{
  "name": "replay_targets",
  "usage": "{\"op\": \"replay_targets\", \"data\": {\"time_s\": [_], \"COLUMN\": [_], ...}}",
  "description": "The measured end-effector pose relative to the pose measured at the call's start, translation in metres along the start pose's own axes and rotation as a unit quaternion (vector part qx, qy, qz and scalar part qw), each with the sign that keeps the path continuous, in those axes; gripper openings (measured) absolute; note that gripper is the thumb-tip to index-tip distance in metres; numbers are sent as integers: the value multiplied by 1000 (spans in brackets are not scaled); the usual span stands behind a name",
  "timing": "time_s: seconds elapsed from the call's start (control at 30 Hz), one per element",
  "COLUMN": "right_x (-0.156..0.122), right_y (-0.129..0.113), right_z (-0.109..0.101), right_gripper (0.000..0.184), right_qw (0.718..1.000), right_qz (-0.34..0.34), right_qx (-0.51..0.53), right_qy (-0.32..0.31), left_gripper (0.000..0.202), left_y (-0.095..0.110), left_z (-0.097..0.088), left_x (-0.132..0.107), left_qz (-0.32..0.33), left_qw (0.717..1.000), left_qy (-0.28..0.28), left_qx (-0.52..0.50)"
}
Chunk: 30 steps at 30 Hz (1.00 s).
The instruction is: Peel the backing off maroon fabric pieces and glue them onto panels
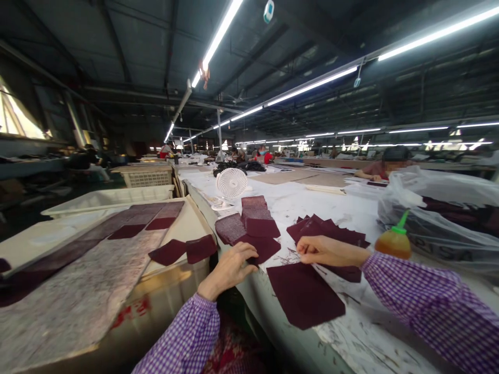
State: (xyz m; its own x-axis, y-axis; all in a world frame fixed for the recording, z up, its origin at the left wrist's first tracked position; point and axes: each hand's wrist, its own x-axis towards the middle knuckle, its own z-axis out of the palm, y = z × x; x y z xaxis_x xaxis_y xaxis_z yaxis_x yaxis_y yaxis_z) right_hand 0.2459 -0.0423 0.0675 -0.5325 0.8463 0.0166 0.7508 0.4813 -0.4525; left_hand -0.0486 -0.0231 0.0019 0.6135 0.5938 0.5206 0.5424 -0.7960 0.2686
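My left hand (230,269) reaches to the near edge of a pile of dark maroon fabric pieces (253,224), its fingertips curled onto the lowest piece. My right hand (319,250) is closed in a pinch at the top edge of a single maroon piece (304,293) that lies flat on the white glue-stained table (366,332). A fanned stack of the same maroon pieces (331,231) lies just beyond my right hand. Both sleeves are purple check.
An orange bottle with a green nozzle (394,240) stands right of the stack, before a clear plastic bag of fabric (440,218). A small white fan (231,183) stands further back. At left, a board (93,259) carries more maroon pieces. Other people work at distant tables.
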Motion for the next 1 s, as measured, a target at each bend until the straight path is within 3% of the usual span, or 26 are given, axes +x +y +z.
{"op": "replay_targets", "data": {"time_s": [0.1, 0.17, 0.23, 0.3, 0.43, 0.53, 0.63, 0.7, 0.77, 0.9, 1.0], "right_x": [1, 3, 4, 3, -7, -17, -23, -22, -16, 10, 38], "right_y": [-6, -13, -15, -8, 39, 83, 104, 101, 87, 44, 14], "right_z": [11, 14, 7, -9, -48, -63, -62, -57, -51, -39, -27], "right_gripper": [34, 26, 21, 24, 30, 33, 49, 47, 41, 36, 37], "right_qw": [999, 998, 997, 999, 988, 952, 899, 897, 917, 951, 960], "right_qz": [7, 1, -14, -13, 78, 185, 252, 225, 167, 42, -1], "right_qx": [-29, -35, -28, -23, -78, -181, -303, -330, -312, -263, -252], "right_qy": [-25, -56, -68, -31, 109, 164, 189, 189, 184, 157, 118], "left_gripper": [15, 17, 19, 17, 25, 27, 19, 14, 17, 22, 25], "left_y": [-1, 0, 4, 10, 16, 6, -11, -20, -27, -37, -41], "left_z": [3, 4, 5, 6, 8, 11, 15, 18, 21, 19, 16], "left_x": [0, 1, 2, 4, 14, 31, 54, 67, 76, 83, 83], "left_qz": [-6, -18, -32, -45, -71, -114, -135, -146, -166, -222, -239], "left_qw": [1000, 999, 999, 998, 995, 988, 983, 981, 977, 966, 962], "left_qy": [8, 18, 27, 36, 53, 47, 5, -12, -18, -11, -10], "left_qx": [-7, -21, -23, 0, 50, 89, 124, 127, 130, 132, 130]}}
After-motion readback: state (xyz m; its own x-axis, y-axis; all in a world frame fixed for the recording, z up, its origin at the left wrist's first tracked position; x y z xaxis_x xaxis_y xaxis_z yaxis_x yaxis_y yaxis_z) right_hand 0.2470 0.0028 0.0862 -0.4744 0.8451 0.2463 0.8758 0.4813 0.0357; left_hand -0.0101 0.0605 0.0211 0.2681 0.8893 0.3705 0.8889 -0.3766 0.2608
